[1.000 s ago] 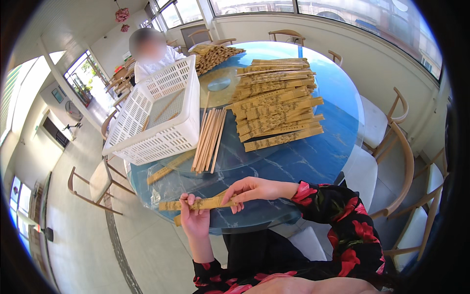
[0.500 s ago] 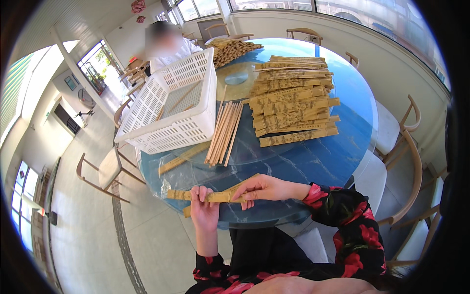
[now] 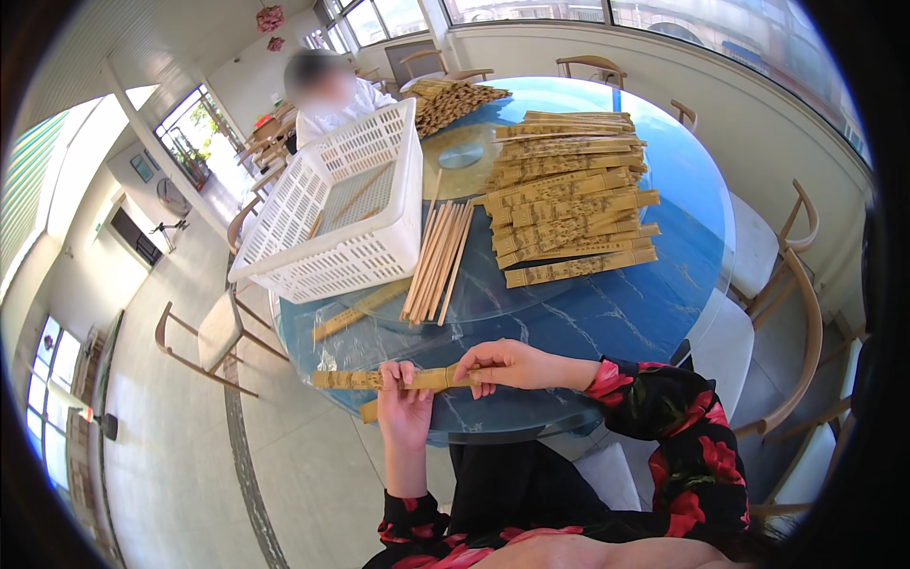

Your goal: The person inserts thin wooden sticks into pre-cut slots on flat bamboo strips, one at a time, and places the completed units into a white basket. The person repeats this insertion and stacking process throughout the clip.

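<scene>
Just above the near table edge, both my hands hold a long yellow-brown printed paper chopstick sleeve [image 3: 346, 380], lying level from left to right. My left hand [image 3: 406, 410] is closed around its middle, fingers raised in front of the paper. At its right end my right hand [image 3: 502, 364] pinches with thumb and fingertips; whether a chopstick is inside cannot be seen. A second yellow strip [image 3: 369, 412] peeks out beside my left hand, mostly hidden. Ahead lie loose wooden chopsticks [image 3: 438, 264] in a bundle. Right of them is a big stack of printed sleeves [image 3: 574, 213].
A white plastic basket [image 3: 351, 263] with a few chopsticks stands at the left of the round blue marbled table [image 3: 607, 318]. Another sleeve [image 3: 358, 313] lies before it. Farther off are a brown chopstick pile [image 3: 460, 106] and a person [image 3: 341, 104]. Wooden chairs [image 3: 223, 337] surround the table.
The held sleeve has slid slightly left, and my left fingers have lifted a little. A yellow strip slanting up behind my right fingers no longer shows there.
</scene>
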A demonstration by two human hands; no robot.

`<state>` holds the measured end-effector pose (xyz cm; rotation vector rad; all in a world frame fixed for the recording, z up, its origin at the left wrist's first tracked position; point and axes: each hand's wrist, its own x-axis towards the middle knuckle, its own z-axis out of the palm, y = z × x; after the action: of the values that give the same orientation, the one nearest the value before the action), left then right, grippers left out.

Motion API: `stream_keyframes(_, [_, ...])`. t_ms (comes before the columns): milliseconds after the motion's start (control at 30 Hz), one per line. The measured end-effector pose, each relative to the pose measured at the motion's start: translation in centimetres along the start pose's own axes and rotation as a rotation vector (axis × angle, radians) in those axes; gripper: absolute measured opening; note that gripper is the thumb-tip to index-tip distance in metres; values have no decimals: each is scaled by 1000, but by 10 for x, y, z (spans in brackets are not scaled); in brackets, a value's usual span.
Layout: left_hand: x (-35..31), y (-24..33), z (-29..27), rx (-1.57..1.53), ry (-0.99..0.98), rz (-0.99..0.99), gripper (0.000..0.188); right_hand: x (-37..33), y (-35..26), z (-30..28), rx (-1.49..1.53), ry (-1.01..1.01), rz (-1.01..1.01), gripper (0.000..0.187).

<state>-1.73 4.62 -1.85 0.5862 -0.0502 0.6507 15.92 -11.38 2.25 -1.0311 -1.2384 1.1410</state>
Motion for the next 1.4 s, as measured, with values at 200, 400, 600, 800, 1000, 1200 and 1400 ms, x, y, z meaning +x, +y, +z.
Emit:
stream_keyframes(200, [-3, -1, 1, 114, 17, 44, 15, 5, 0, -1, 88, 199, 99, 22])
stream_keyframes(400, [-4, -7, 10, 413, -74, 6, 30, 1, 0, -14, 340, 364, 63, 19])
stream_keyframes(600, [-5, -4, 2, 355, -76, 27, 35, -7, -28, -62, 467, 890, -339, 20])
stream_keyframes(800, [-2, -3, 6, 317, -102, -8, 33, -44, -50, -132, 215, 1523, -715, 19])
stream_keyframes(1000, [-1, -3, 7, 290, -119, -7, 26, -62, -46, -168, -58, 1664, -682, 25])
stream_keyframes(1200, [-1, -2, 7, 302, -127, -17, 23, -48, -38, -156, -161, 1501, -672, 47])
stream_keyframes(1400, [-2, 0, 9, 305, -103, -16, 21, -27, -31, -119, -1272, 1220, -375, 41])
